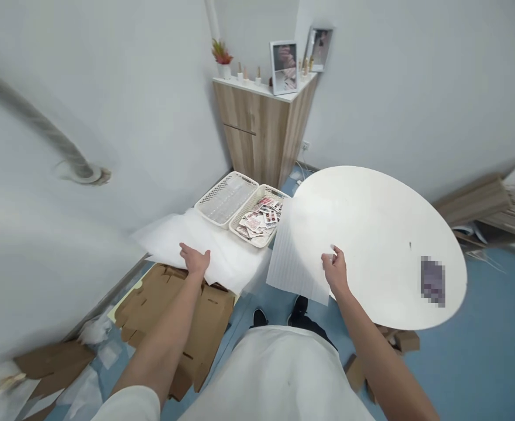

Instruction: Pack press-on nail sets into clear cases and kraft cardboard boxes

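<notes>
My left hand [195,260] is open, its fingers spread over a stack of white foam sheets [235,263]; whether it touches them I cannot tell. On the other side, my right hand [335,269] has its fingers curled in a pinch at the edge of a thin, ribbed white foam sheet [295,260]. That sheet partly overlaps the left rim of the round white table [380,222] and hangs out past it. A small dark speck [410,245] and a pixelated purple item [433,282] lie on the tabletop.
Two white plastic baskets stand behind the stack: one [200,204] with clear packets, one [264,244] with printed cards. Flattened cardboard boxes [209,327] lie below left. A wooden cabinet [257,117] with picture frames [284,67] fills the corner. Small cartons [407,340] sit under the table.
</notes>
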`<state>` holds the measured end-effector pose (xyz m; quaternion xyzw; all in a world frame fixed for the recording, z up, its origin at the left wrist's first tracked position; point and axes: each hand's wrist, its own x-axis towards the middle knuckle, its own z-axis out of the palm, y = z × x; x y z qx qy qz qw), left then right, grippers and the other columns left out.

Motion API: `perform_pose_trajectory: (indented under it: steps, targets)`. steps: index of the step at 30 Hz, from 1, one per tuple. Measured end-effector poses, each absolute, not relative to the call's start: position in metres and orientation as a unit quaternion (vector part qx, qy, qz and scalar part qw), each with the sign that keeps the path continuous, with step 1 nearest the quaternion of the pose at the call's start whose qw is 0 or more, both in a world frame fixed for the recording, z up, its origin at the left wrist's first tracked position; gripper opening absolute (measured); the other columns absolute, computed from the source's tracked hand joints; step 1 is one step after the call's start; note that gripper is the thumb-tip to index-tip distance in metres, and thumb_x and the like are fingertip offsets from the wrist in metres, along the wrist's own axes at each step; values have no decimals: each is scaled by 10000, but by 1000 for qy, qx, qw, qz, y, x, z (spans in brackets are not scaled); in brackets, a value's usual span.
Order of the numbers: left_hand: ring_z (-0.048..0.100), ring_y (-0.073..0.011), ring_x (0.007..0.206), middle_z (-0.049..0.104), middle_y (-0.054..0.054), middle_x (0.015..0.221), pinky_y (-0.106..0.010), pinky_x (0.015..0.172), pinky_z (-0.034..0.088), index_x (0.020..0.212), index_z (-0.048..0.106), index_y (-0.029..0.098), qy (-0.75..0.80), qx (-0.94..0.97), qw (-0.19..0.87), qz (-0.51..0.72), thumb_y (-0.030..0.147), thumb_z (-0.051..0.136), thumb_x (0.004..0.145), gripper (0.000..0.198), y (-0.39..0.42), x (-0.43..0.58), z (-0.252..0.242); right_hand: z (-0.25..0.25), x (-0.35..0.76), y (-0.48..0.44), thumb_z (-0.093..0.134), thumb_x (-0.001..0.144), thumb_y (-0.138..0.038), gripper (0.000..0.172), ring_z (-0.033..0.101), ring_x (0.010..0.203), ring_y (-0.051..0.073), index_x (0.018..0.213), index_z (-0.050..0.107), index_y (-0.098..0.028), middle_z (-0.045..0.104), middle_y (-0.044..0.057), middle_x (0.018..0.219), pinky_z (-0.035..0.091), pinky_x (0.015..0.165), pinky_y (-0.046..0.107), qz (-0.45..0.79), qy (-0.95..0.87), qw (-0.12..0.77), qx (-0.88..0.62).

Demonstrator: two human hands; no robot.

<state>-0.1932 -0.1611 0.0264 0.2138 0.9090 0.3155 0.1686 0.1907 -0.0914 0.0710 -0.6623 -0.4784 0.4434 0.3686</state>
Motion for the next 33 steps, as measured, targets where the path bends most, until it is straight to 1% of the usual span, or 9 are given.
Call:
perform_pose_trajectory:
  steps: [4,7,10,13,18,21,24,27,33]
  targets:
    - [-120,-385,1283,-92,-285,1396,-533,1021,77,1340,-40,-3,910,331,49,243,322,639,632,1033,-143,-159,33,65,213,-98,497,719,-408,550,489,578,119,1209,341,-215,502,-21,752,426,534,249,439,-430,385,-689]
    - [-160,-344,1287,-145,-237,1408,-516,1028,71,1357,-25,45,849,463,51,248,364,582,695,953,-126,-97,44,59,231,-95,496,712,-405,565,518,593,122,1220,330,-221,545,3,833,437,548,255,440,-405,390,-700]
    - [-107,-286,1314,-74,-160,1442,-471,1044,99,1369,104,122,737,628,101,228,405,496,762,775,-113,-15,51,50,254,-90,500,703,-400,572,535,594,127,1221,333,-224,568,10,844,449,556,262,446,-381,391,-709]
    - [15,-259,1329,108,-108,1448,-457,1052,99,1347,227,188,581,779,156,177,392,418,812,603,-101,61,47,37,282,-82,519,687,-396,585,547,603,130,1216,342,-220,578,12,841,462,570,262,455,-342,395,-721]
    - [104,-264,1321,182,-113,1432,-471,1046,113,1345,237,179,506,847,157,45,403,401,817,596,-76,139,13,7,330,-68,511,703,-396,609,565,657,133,1246,309,-207,578,21,884,477,626,269,471,-292,401,-729]
    - [112,-263,1320,191,-123,1428,-468,1041,135,1353,215,166,508,851,137,-17,385,402,816,609,-65,159,-8,-7,358,-64,477,736,-392,668,567,766,172,1310,225,-164,552,79,995,469,713,333,416,-343,354,-764]
    - [117,-266,1318,192,-131,1427,-474,1034,145,1355,207,163,510,848,137,-41,365,411,808,618,-59,169,-21,-11,376,-67,460,761,-368,720,452,1068,264,1356,131,-132,418,166,1230,380,873,435,270,-476,289,-786]
    - [113,-272,1318,174,-139,1430,-485,1028,145,1355,200,159,519,842,142,-47,353,418,803,625,-56,175,-23,-12,380,-70,416,802,-332,621,273,1233,289,1352,185,-157,314,152,1347,273,955,471,181,-621,204,-734]
    - [102,-278,1318,161,-141,1433,-498,1021,142,1355,192,160,536,827,161,-54,344,417,800,627,-44,179,-19,-24,367,-58,388,833,-317,506,199,1287,283,1309,297,-170,282,133,1393,209,971,481,190,-704,60,-681]
